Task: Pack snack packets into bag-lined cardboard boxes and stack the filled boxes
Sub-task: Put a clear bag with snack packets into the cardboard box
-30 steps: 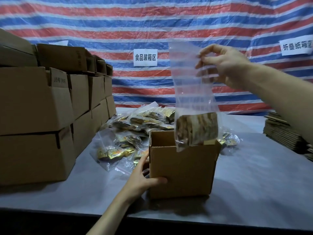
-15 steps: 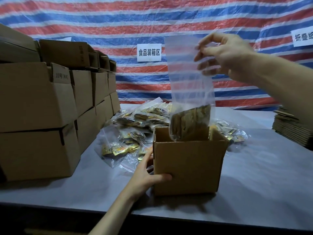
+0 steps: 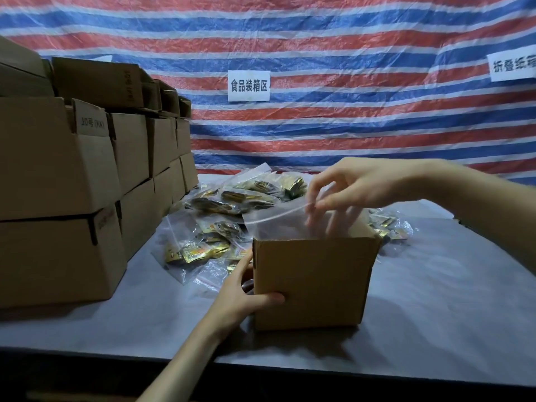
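Before striped tarpaulin (image 3: 348,126), a clear bag (image 3: 275,220) is being held upright inside the box (image 3: 313,280), its top edge pinched from above by the right hand (image 3: 362,187), the left hand (image 3: 240,297) gripping the box's side.

Plain brown cardboard, matt all over, is used for the open box (image 3: 313,282) near the front, same as the stacked boxes (image 3: 58,169) on the left. The clear bag (image 3: 272,224) in it is made of thin glossy plastic film. The snack packets (image 3: 197,252) are wrapped in shiny gold foil. The table (image 3: 449,300) is topped in grey, smooth and matt. The far striped tarp (image 3: 348,126) is crinkly plastic; the signs (image 3: 249,85) are done in white paper.
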{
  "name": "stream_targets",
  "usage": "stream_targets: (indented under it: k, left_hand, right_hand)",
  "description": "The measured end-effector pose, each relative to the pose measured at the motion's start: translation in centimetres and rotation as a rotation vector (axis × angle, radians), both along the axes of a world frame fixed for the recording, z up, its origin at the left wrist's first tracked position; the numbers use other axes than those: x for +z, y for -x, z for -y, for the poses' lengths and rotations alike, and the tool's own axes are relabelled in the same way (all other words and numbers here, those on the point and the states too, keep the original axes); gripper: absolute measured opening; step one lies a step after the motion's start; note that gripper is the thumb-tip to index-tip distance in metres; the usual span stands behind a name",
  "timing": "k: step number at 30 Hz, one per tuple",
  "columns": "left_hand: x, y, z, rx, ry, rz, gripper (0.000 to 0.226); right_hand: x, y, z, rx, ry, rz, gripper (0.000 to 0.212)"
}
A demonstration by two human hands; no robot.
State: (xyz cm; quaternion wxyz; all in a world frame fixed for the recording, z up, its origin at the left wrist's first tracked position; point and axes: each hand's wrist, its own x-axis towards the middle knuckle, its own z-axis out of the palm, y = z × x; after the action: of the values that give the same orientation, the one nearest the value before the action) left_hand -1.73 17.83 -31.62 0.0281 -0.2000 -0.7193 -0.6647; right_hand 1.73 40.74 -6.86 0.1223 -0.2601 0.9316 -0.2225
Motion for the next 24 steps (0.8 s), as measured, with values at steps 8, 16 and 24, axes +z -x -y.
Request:
stream_targets:
  k: [8, 16, 24]
  left_hand:
    - [0.1, -0.1, 0.0, 0.016, 0.031, -0.008, 0.103]
    - [-0.2, 0.2, 0.2, -0.007, 0.070, 0.000, 0.102]
    - [-0.5, 0.4, 0.2, -0.005, 0.071, -0.001, 0.102]
  right_hand:
    - [-0.7, 0.6, -2.9, 0.016, 0.188, 0.263, 0.018]
    - [-4.0, 3.0, -3.3, -0.314, -0.037, 0.124, 0.012]
    - [-6.1, 2.1, 1.4, -0.330, -0.444, -0.364, 0.010]
